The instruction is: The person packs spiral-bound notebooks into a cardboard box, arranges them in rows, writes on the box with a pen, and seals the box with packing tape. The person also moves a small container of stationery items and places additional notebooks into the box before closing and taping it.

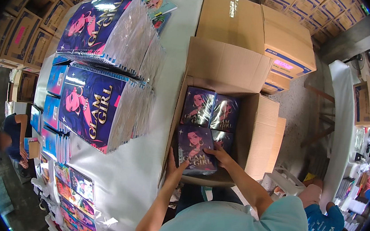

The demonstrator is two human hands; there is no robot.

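Observation:
Below me stands an open cardboard box holding shrink-wrapped spiral notebooks, dark purple with a drawn figure on the cover. Nearest me, one such notebook lies between my two hands at the box's near left. My left hand is against its left edge, thumb on the cover. My right hand grips its right edge, with the thumb on top and the other fingers partly hidden. Whether it is a single notebook or a stack underneath, I cannot tell.
Tall stacks of wrapped notebooks stand on the white table at left, with colourful books nearer. Closed cartons sit beyond the open box. A white plastic stool is at right. Other people are at both sides.

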